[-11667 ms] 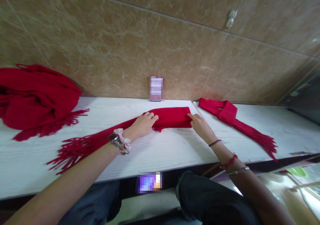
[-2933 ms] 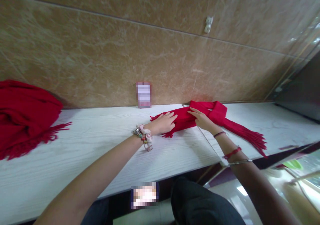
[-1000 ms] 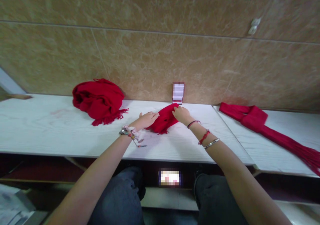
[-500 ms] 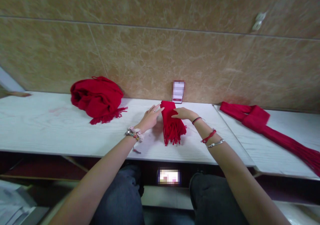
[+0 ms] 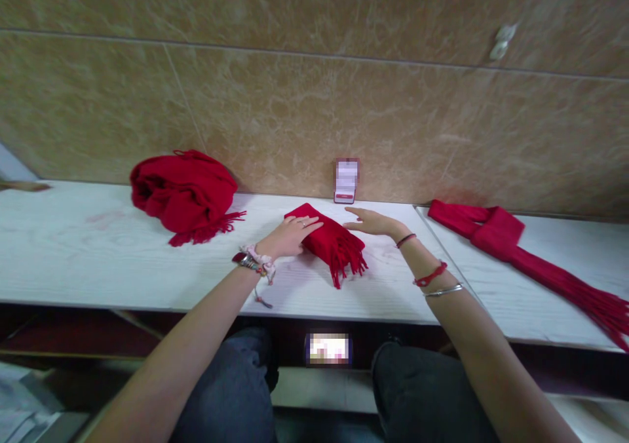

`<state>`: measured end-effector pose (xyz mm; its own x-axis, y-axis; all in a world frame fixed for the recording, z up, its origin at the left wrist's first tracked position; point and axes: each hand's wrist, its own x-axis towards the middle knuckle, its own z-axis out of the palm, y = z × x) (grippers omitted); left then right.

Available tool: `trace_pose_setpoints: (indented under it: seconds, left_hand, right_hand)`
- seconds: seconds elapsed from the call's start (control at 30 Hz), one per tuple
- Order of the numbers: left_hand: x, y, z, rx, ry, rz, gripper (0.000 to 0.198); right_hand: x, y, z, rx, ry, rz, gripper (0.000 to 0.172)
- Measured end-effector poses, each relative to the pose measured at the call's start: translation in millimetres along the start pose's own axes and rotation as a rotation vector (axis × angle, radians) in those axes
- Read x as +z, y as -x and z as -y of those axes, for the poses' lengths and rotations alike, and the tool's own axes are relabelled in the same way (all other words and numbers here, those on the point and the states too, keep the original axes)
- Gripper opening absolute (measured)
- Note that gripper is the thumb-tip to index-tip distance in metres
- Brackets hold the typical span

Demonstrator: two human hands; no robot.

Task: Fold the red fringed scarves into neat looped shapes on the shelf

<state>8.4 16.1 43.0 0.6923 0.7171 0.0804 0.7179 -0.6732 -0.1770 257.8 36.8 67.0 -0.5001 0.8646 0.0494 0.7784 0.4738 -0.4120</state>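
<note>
Just below the frame's centre, the fringe [image 5: 348, 258] of the folded scarf [image 5: 326, 241] spreads on the table [image 5: 304, 293]; combing it straight should tidy that end. The left hand [image 5: 287, 236] lies across the scarf's left part, fingers stretched out, unclamped; flat, light pressure should stop layers slipping. The right hand [image 5: 346, 218] is just right, fingers apart, gripping nothing.

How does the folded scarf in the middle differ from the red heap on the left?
The folded scarf is a flat, neat strip, while the red heap is loosely bundled and rounded. The heap is bulkier and stands taller; the scarf is smaller and low. The left hand rests on the scarf, whereas no hand touches the heap. Both are red, with fringe showing, and lie on the white counter.
</note>
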Motion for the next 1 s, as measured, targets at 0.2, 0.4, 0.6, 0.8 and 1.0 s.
trace_pose_setpoints:
  seconds: [0.2, 0.4, 0.6, 0.8, 1.0]
  left_hand:
    - [6.8, -11, -14, -0.148, -0.088, -0.115, 0.061]
    - [34.5, -15, -18, -0.257, -0.071, -0.307, 0.059]
    - [46.2, -18, -11, -0.275, 0.014, -0.395, 0.07]
    - [41.5, -18, -8, -0.288, 0.059, -0.418, 0.068]
    - [39.7, -18, -6, -0.3, 0.038, -0.413, 0.066]
  right_hand:
    - [15, 12, 1, -0.14, 0.198, 0.081, 0.056]
    - [26, 5, -13, -0.184, 0.227, -0.032, 0.038]
    - [29, -5, -23, -0.147, 0.134, -0.081, 0.041]
    - [33, -10, -31, -0.053, 0.032, -0.155, 0.047]
    - [23, -7, -32, -0.028, -0.074, -0.197, 0.048]
